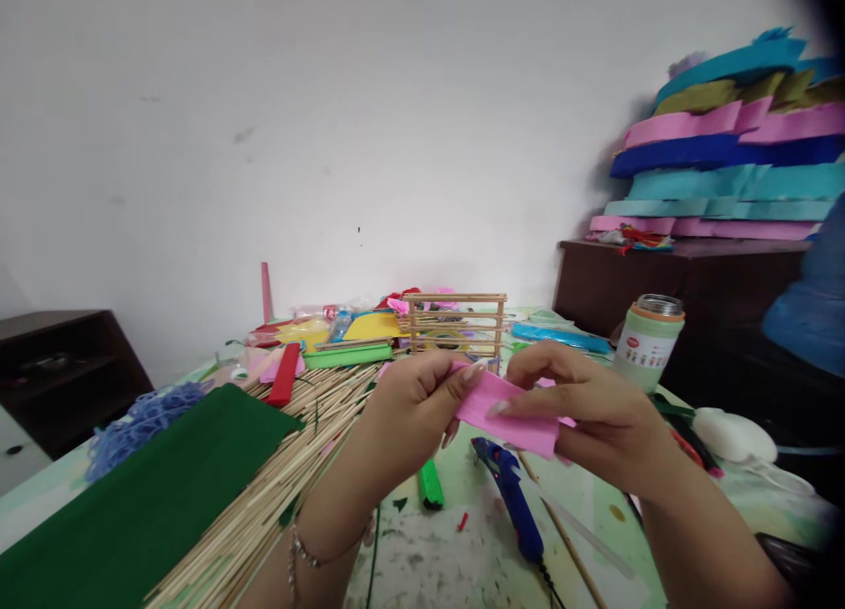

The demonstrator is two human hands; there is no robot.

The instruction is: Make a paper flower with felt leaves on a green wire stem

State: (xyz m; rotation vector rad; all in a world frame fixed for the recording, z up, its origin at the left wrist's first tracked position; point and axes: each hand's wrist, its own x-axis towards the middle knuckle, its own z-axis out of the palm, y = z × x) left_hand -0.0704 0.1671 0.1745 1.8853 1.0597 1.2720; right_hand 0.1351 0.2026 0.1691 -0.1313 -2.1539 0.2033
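A strip of pink crepe paper [511,415] is stretched between my two hands above the table. My left hand [429,398] pinches its left end between thumb and fingers. On the other end, my right hand [587,407] has its thumb on the near face and its fingers behind. Below the paper lies a blue glue gun [511,495] with a clear glue stick [581,525] at its back. A green rolled piece [430,486] rests on the table under my left hand. Behind my hands stands a small frame of wooden sticks [455,299].
Many thin wooden sticks [264,477] and dark green paper [151,486] spread over the left side, beside blue netting [145,424]. A jar [650,345] and a white device [734,435] stand at right. Coloured paper [726,187] is stacked on a dark cabinet [679,283].
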